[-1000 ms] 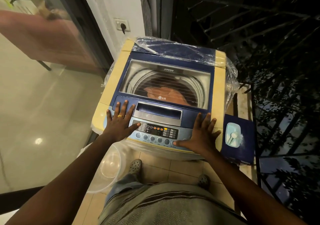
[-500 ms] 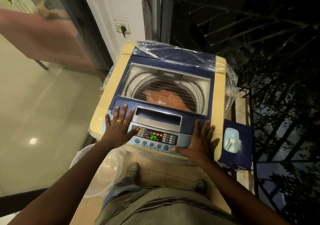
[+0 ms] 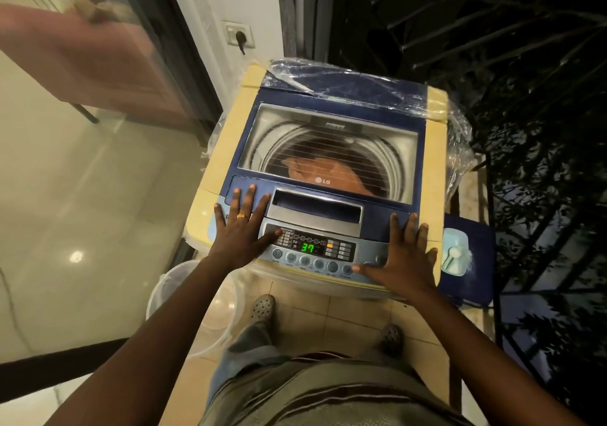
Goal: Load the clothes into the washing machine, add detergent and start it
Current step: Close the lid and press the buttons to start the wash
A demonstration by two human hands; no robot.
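Note:
A top-loading washing machine [image 3: 435, 176] with a cream body and a blue lid stands in front of me. Its lid is closed, and orange clothes [image 3: 325, 176] show through the window inside the drum. The control panel [image 3: 315, 249] is lit and its green display reads 37. My left hand [image 3: 241, 225] lies flat, fingers spread, on the panel's left end, with a gold ring on one finger. My right hand [image 3: 402, 258] lies flat on the right end, its thumb touching a button in the bottom row. A blue detergent box [image 3: 473, 281] with a pale scoop [image 3: 455, 251] on top sits to the machine's right.
A clear plastic tub [image 3: 184, 307] stands on the tiled floor at my lower left. A glass door [image 3: 108, 64] and a wall socket [image 3: 239, 34] are to the left behind the machine. A dark metal railing [image 3: 492, 195] runs along the right. Clear plastic wrap [image 3: 345, 80] covers the machine's back.
The panel display lit up and now reads 37. Both hands stay flat on the panel, and my view has shifted slightly.

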